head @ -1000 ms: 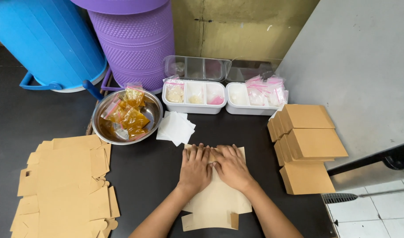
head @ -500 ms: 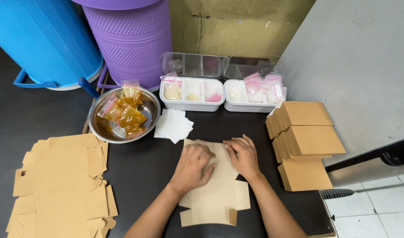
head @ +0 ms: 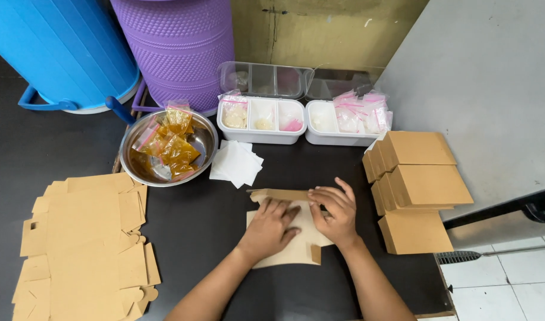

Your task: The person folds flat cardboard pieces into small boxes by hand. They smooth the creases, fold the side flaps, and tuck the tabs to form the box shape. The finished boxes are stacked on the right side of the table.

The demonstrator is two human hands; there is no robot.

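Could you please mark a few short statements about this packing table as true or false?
1. Both hands, left hand and right hand, press on the flat cardboard piece. True.
2. The metal bowl holds white napkins. False: it holds sachets of amber sauce.
3. Folded boxes are stacked by the right hand. True.
4. The stack of unfolded cardboard blanks lies by the white trays. False: it lies at the table's left, below the bowl.
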